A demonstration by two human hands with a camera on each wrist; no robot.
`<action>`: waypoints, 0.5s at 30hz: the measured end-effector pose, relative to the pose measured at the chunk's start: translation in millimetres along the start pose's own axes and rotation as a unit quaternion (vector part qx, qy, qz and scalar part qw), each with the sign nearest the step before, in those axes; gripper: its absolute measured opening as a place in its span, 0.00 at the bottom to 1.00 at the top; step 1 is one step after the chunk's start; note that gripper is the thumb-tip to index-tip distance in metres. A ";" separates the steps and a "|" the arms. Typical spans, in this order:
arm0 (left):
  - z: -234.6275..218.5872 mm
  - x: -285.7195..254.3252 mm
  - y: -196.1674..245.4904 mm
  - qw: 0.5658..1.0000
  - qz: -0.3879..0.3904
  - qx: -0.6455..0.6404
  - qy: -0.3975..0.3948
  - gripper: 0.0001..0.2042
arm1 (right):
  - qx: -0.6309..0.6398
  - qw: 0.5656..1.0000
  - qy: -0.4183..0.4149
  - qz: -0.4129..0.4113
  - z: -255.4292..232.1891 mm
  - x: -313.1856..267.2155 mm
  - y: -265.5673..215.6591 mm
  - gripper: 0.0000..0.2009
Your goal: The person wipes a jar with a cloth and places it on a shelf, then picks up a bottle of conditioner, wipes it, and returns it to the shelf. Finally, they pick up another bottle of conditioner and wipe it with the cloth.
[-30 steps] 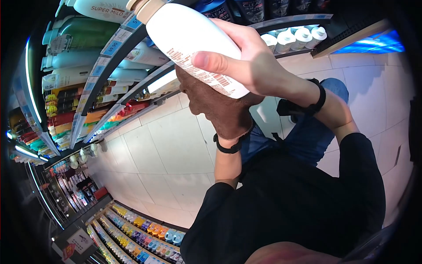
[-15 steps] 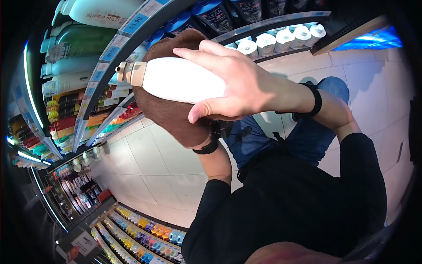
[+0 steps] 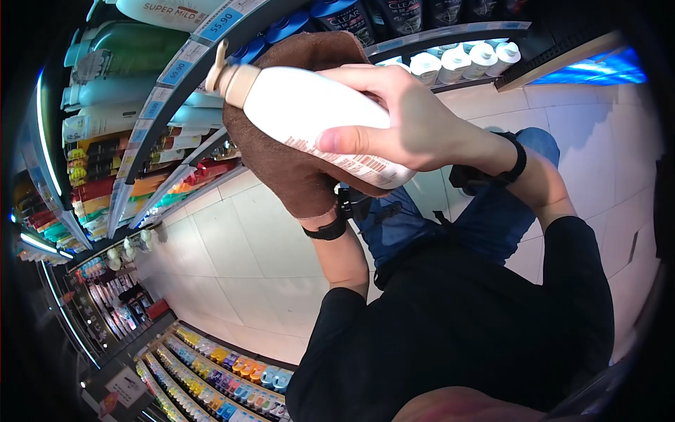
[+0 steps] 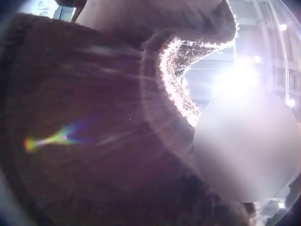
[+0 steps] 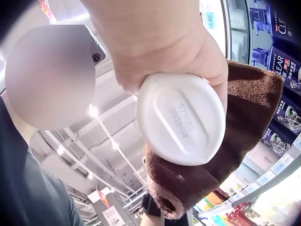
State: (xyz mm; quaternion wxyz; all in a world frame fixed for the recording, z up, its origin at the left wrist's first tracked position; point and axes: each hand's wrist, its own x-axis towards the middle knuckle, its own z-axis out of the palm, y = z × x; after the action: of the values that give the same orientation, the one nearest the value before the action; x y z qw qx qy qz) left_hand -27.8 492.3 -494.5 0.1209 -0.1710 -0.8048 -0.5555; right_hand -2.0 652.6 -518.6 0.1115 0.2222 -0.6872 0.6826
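Observation:
My right hand [image 3: 429, 126] grips a white pump bottle [image 3: 302, 105] near its base, thumb across the printed label. The beige pump head points to the upper left in the head view. Under the bottle spreads a brown cloth [image 3: 271, 155], draped over my left hand, which is hidden. Only the left wrist with its black strap [image 3: 329, 230] shows below the cloth. From the right wrist, the bottle's oval base [image 5: 181, 120] with stamped digits faces the camera, the cloth [image 5: 240, 122] behind it. Brown cloth [image 4: 94, 103] fills most of the left wrist view.
Shelves of bottles run along the left, with price labels [image 3: 179, 70] on their edges. Dark-blue bottles [image 3: 344, 21] stand at the top, white pump bottles [image 3: 455, 63] lower down. Another shelf of colourful packs [image 3: 232, 366] is at the bottom. Pale floor tiles [image 3: 246, 260] lie between.
The bottle was rolled so its blank side faced up, then back to the label side, ending lower than at first. The cloth-covered left hand moved left and spread beneath the bottle.

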 end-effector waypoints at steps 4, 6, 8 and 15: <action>11.1 -6.7 -0.1 0.997 0.002 -0.080 0.023 0.21 | 0.088 0.988 0.008 0.127 -4.2 5.9 -13.6 0.30; 21.6 -22.3 -11.5 0.995 0.001 -0.011 0.103 0.25 | 0.121 0.988 0.017 0.099 -7.9 9.5 -14.0 0.28; 27.5 -34.9 2.7 0.997 -0.006 0.062 0.051 0.40 | 0.111 0.988 0.028 0.100 -13.9 10.2 -16.1 0.32; 39.9 -67.8 21.6 0.982 -0.017 0.182 0.048 0.55 | 0.256 0.961 0.053 0.085 -10.7 20.0 -15.9 0.30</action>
State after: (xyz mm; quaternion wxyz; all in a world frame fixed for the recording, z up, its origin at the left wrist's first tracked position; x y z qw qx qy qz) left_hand 42.7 527.1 -516.3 0.1794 -0.1054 -0.8884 -0.4092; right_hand -13.8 660.6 -494.8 0.0286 0.1481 -0.4986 0.8536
